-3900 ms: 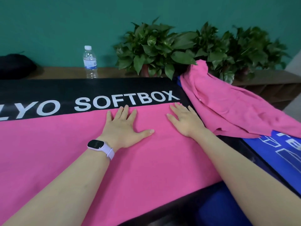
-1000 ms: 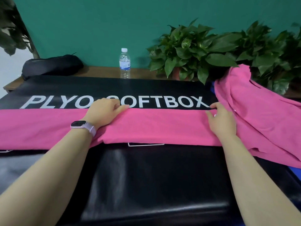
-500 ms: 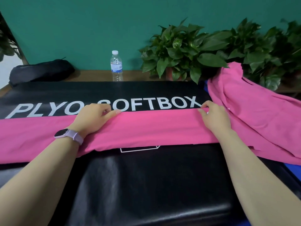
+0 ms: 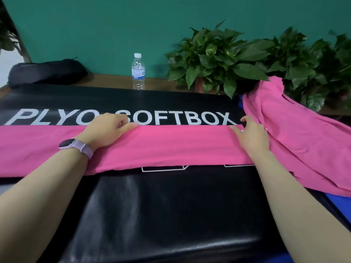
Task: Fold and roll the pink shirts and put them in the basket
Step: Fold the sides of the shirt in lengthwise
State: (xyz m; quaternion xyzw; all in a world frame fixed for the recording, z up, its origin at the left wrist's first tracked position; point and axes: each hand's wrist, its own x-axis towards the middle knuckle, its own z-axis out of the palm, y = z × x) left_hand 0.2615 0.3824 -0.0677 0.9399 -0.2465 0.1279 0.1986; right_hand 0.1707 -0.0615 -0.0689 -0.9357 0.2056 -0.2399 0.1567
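The folded pink shirt (image 4: pixel 171 147) was laid as a long flat band across the black padded bench (image 4: pixel 161 215), just below the white lettering (image 4: pixel 121 118) printed on it. Its far edge was pinched at two places: by the left hand (image 4: pixel 108 130), fingers curled over the edge at the middle of the lettering, and by the right hand (image 4: pixel 250 135) at the lettering's right end, where the band's corner was held between thumb and fingertips. The cloth was judged light, soft and limp, likely to sag or slip out of line unless taken at an edge or corner with both hands. A second pink shirt (image 4: pixel 303 137) was heaped right of the lettering. A water bottle (image 4: pixel 138 71), potted plants (image 4: pixel 218 59) and a black bag (image 4: pixel 47 73) stood beyond it. No basket was seen
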